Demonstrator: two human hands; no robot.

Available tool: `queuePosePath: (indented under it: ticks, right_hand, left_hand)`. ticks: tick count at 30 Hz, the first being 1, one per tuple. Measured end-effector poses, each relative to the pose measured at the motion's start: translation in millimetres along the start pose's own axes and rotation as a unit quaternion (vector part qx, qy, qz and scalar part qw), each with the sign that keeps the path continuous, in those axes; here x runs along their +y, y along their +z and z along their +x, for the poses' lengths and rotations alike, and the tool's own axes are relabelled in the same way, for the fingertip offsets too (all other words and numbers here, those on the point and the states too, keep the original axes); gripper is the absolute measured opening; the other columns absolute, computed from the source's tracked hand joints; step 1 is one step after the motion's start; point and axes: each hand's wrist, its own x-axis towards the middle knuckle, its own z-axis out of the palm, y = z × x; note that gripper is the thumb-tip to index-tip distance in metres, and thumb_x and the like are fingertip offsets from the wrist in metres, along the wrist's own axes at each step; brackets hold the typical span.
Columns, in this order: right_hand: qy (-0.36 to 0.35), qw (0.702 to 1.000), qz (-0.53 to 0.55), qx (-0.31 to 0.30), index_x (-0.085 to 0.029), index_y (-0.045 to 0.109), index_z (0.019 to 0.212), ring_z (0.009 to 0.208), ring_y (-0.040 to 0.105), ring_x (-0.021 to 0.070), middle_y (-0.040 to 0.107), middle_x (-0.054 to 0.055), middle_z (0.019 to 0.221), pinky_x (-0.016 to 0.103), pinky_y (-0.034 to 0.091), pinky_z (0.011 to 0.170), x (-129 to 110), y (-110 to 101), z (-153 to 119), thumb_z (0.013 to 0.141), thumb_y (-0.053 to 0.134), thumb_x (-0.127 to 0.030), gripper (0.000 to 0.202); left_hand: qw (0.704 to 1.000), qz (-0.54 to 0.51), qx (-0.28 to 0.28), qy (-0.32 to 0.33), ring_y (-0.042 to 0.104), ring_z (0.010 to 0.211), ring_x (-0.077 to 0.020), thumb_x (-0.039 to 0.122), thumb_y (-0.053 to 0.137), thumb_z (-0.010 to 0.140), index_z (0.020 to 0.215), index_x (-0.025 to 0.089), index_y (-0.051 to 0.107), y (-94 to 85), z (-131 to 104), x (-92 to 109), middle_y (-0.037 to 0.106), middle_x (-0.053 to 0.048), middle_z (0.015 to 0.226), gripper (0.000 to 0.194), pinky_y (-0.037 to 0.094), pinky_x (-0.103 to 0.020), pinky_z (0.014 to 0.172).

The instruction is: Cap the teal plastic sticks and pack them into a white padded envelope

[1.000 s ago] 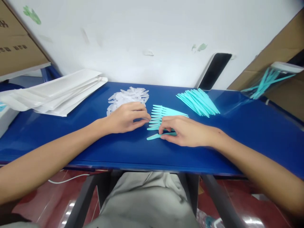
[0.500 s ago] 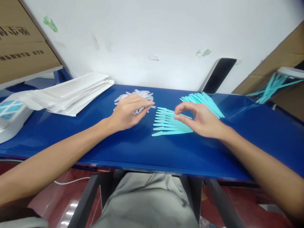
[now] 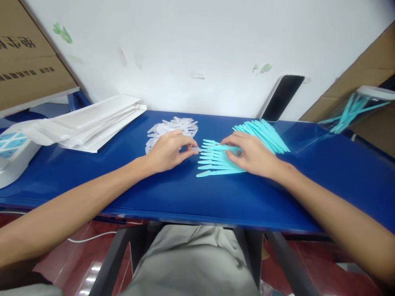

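My left hand (image 3: 173, 151) pinches a small translucent plastic cap (image 3: 196, 149) between thumb and fingertips. The cap points right, at the blade ends of a fanned row of turquoise eyebrow razors (image 3: 212, 167). Over that row, my right hand (image 3: 254, 154) has thumb and index finger closed around one turquoise razor (image 3: 230, 148), whose far part is hidden under the hand. Behind my left hand lies a loose heap of translucent caps (image 3: 182, 125). A second pile of turquoise razors (image 3: 265, 133) lies just beyond my right hand.
A phone (image 3: 283, 98) leans on the wall at the back. White paper sleeves (image 3: 101, 119) and a white device (image 3: 15, 158) occupy the left. At right, a clear tub (image 3: 354, 111) holds more turquoise razors. The blue table's front edge (image 3: 191, 220) runs above my lap.
My left hand has lowered slightly with a cap now showing in its fingertips at the razor row. My right hand has moved left and down, and its fingers have closed on a razor.
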Motion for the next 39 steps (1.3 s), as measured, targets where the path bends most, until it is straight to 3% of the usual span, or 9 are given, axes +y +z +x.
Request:
queuePosePath:
  ticks: [5,9,29,35,39]
  right_hand:
    - [-0.024,1.000,-0.007,-0.014,-0.018,0.072,0.118,0.082,0.066,0.0234,0.070,0.011,0.101,0.036,0.049,0.072,-9,2,-1,0.102,0.047,-0.025,0.031]
    - [-0.013,1.000,-0.012,-0.002,-0.017,0.072,0.121,0.088,0.067,0.0243,0.071,0.011,0.102,0.036,0.049,0.076,-9,1,-1,0.105,0.043,-0.026,0.034]
    - [-0.006,1.000,-0.022,0.018,-0.017,0.073,0.114,0.083,0.065,0.0222,0.070,0.009,0.098,0.034,0.047,0.071,-15,-1,-2,0.102,0.047,-0.024,0.029]
    - [-0.021,0.999,-0.032,0.001,-0.018,0.072,0.116,0.084,0.065,0.0218,0.070,0.009,0.100,0.033,0.045,0.069,-16,1,-2,0.103,0.046,-0.023,0.029]
    - [-0.042,0.997,-0.061,-0.001,-0.016,0.072,0.116,0.082,0.064,0.0211,0.070,0.010,0.097,0.032,0.043,0.066,-18,0,-2,0.104,0.044,-0.023,0.031]
  left_hand:
    - [0.999,0.017,0.038,0.000,0.068,0.080,-0.0181,0.038,0.060,0.101,0.110,0.022,0.076,2.3,0,-3,0.079,-0.003,0.089,0.024,0.049,-0.034,0.083]
    - [0.999,0.019,0.049,0.009,0.067,0.077,-0.0170,0.038,0.063,0.100,0.104,0.022,0.078,1.4,1,-3,0.078,-0.002,0.085,0.022,0.049,-0.032,0.082]
    - [0.998,0.013,0.059,0.023,0.067,0.074,-0.0154,0.038,0.062,0.101,0.098,0.022,0.076,-0.9,3,3,0.078,-0.001,0.083,0.021,0.047,-0.032,0.082]
    - [0.998,0.004,0.050,0.028,0.068,0.073,-0.0150,0.039,0.062,0.101,0.099,0.022,0.076,-1.1,3,2,0.078,-0.001,0.082,0.022,0.049,-0.031,0.084]
    - [0.997,-0.022,0.073,0.025,0.071,0.073,-0.0149,0.035,0.065,0.100,0.097,0.021,0.076,0.2,2,6,0.079,-0.002,0.083,0.018,0.052,-0.029,0.079]
